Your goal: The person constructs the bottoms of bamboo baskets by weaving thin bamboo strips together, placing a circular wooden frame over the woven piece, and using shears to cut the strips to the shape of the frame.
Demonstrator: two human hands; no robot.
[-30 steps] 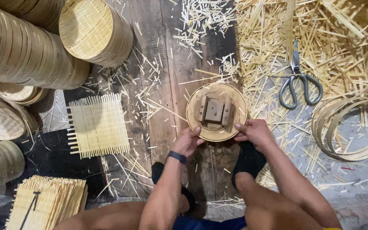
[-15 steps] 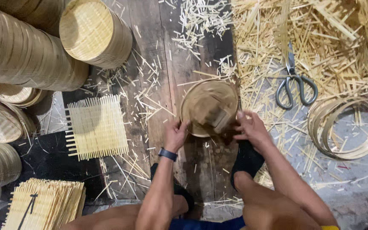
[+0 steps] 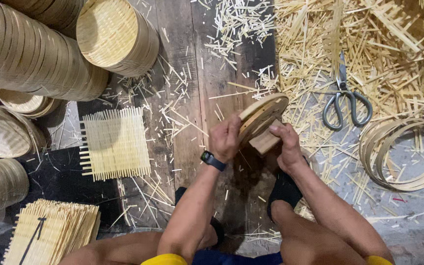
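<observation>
Item: round bamboo frame (image 3: 263, 114), tilted on edge above the plank floor (image 3: 192, 64), a wooden block (image 3: 263, 142) fixed to its underside. My left hand (image 3: 225, 139) grips the rim at 9 o'clock; my right hand (image 3: 283, 142) closes on the block at 4 o'clock. Woven square mat (image 3: 115, 144) lies unused, well apart at 9 o'clock; more mats stacked (image 3: 50, 230) at 7. Scissors (image 3: 345, 98) rest at 2 o'clock among offcuts. Finished baskets (image 3: 116, 37) at 11. Judged state: frame lifted, not yet fitted with weave.
</observation>
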